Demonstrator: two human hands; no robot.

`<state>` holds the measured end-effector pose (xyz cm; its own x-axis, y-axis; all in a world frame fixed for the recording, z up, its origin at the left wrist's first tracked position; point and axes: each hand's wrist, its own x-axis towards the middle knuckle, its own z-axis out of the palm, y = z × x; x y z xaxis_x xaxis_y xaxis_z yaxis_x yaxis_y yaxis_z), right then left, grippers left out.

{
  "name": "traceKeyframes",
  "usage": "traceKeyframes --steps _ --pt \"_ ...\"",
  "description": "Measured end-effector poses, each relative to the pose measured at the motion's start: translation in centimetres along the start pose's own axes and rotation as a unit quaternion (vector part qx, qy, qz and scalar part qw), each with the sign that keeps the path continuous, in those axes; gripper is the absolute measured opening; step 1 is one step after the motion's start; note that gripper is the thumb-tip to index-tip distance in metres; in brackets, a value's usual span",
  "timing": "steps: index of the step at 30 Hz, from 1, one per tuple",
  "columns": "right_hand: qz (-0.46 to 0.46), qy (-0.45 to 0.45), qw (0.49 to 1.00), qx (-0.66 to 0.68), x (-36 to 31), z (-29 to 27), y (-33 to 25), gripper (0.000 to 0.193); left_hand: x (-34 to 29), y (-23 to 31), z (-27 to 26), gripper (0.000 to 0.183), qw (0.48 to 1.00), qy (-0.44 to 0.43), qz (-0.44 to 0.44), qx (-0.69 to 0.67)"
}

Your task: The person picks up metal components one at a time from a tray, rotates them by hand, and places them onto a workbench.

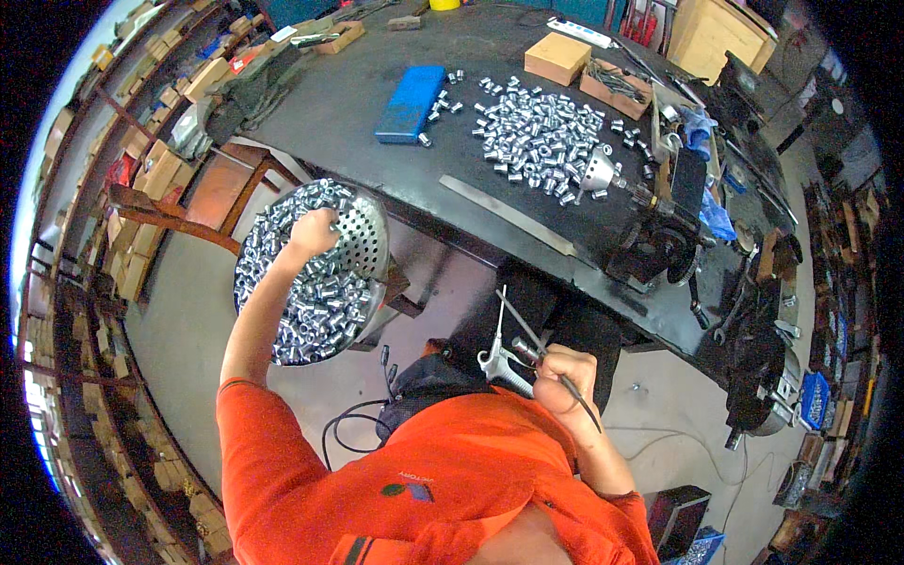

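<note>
At the left, my left hand [315,232] is over a round metal basin with a perforated wall [361,235], heaped with short shiny metal sleeves [320,306]. Its fingers are curled down at the edge of the heap; what they hold, if anything, is hidden. Close to my body, my right hand [565,375] is closed around a thin dark rod [521,318], which slants up to the left. A small metal sleeve [524,350] shows beside its fingers. Against the same hand lies a silver air blow gun [499,363], nozzle upward; I cannot tell how firmly it is gripped.
On the dark workbench [395,174] are a loose pile of metal sleeves [537,132], a blue box [411,104], a flat metal strip [508,215] and a cardboard box [558,58]. A bench vise [659,221] stands at the right. Shelving [104,104] lines the left.
</note>
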<state>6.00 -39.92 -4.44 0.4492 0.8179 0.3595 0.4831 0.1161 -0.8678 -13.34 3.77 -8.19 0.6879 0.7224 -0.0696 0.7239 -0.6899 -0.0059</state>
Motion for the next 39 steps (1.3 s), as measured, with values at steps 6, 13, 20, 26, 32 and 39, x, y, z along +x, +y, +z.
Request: traceKeyframes --steps 6,13,20,26,32,39 --pt "-0.002 0.015 0.999 -0.031 -0.5 -0.4 0.0 0.022 1.2 1.3 2.2 0.016 0.973 -0.067 0.031 0.217" --pt "0.016 0.007 1.000 -0.023 -0.7 -0.5 0.0 0.022 1.4 2.0 0.4 0.017 0.966 -0.088 0.064 0.233" --pt "0.003 -0.028 1.000 -0.007 0.2 -0.1 0.0 0.024 -2.5 6.0 -3.7 0.023 0.912 -0.059 0.001 -0.406" --pt "0.000 -0.057 0.998 0.013 1.1 0.2 -1.2 0.024 -8.7 16.9 -5.1 0.023 0.580 -0.300 0.044 -0.756" --pt "0.020 -0.057 0.998 -0.009 1.0 -0.5 -1.0 0.018 -11.1 21.7 -3.6 0.034 0.499 -0.363 0.057 -0.785" --pt "0.024 -0.046 0.999 -0.009 1.6 -0.6 -1.1 0.015 -10.8 21.3 -4.3 0.033 0.541 -0.330 0.052 -0.772"
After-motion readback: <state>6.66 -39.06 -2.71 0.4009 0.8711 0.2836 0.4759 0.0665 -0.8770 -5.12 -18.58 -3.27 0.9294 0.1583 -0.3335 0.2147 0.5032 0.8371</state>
